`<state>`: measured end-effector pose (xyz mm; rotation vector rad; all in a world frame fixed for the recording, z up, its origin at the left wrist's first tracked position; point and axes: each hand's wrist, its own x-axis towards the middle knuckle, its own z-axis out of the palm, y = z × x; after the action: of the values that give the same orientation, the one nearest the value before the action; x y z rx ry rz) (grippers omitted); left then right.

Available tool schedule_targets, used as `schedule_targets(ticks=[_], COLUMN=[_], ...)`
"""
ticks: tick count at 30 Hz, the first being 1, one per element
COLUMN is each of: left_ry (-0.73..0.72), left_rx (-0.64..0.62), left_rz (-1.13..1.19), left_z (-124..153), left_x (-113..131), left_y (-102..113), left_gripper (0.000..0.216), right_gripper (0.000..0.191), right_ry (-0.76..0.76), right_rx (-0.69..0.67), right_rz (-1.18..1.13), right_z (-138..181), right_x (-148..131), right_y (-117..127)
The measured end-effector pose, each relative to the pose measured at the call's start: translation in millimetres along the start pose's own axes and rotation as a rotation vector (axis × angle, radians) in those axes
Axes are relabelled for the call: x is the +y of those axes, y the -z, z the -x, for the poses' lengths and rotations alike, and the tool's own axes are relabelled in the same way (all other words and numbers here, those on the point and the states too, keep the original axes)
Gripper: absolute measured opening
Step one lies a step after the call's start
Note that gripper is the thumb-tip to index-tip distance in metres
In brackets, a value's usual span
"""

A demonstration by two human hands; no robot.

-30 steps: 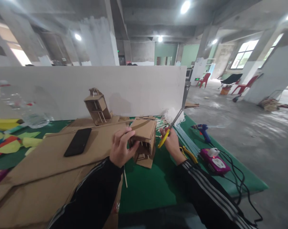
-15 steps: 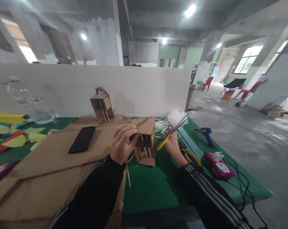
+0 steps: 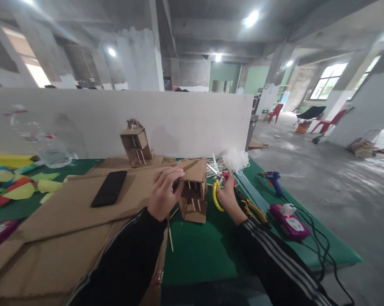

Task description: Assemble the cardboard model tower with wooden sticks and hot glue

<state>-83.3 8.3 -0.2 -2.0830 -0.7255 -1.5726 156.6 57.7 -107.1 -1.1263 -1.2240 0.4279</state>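
My left hand (image 3: 165,192) grips the upper left side of a small two-storey cardboard model (image 3: 193,170), which stands upright on the green tabletop. Thin wooden sticks serve as posts inside its two levels. In my right hand (image 3: 229,196) is a pair of scissors (image 3: 217,174) with yellow and red handles. Their blades are spread and point up and to the left, just right of the model's top. A similar cardboard model (image 3: 136,143) stands farther back, near the white partition.
Flat cardboard (image 3: 74,229) with a black phone (image 3: 109,189) covers the left side. Pliers (image 3: 254,210), clear glue sticks (image 3: 254,191), white stringy material (image 3: 235,160), a glue gun (image 3: 272,180) and a purple power strip (image 3: 289,222) with cables lie right. Plastic bottles (image 3: 56,151) stand back left.
The scissors have turned in my right hand from pointing up right to pointing up left, and their blades have opened. My left hand stays on the cardboard model.
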Motion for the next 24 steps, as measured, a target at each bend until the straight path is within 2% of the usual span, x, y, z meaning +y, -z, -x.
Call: schedule_targets(ticks=[9, 16, 20, 24], left_ry=[-0.045, -0.106, -0.039, 0.087], left_rx=[-0.115, -0.158, -0.113, -0.067], left_rz=[0.065, 0.048, 0.132, 0.218], left_z=[-18, -31, -30, -26], left_x=[17, 19, 18, 13], left_y=[-6, -10, -19, -31], left_gripper=[0.028, 0.024, 0.020, 0.016], right_gripper=[0.046, 0.032, 0.032, 0.033], right_ry=[-0.055, 0.100, 0.186, 0.200], right_rx=[0.065, 0.218, 0.258, 0.312], right_rz=[-0.034, 0.126, 0.149, 0.146], right_z=[1, -4, -5, -4], right_x=[-24, -51, -63, -71], right_y=[10, 28, 37, 45])
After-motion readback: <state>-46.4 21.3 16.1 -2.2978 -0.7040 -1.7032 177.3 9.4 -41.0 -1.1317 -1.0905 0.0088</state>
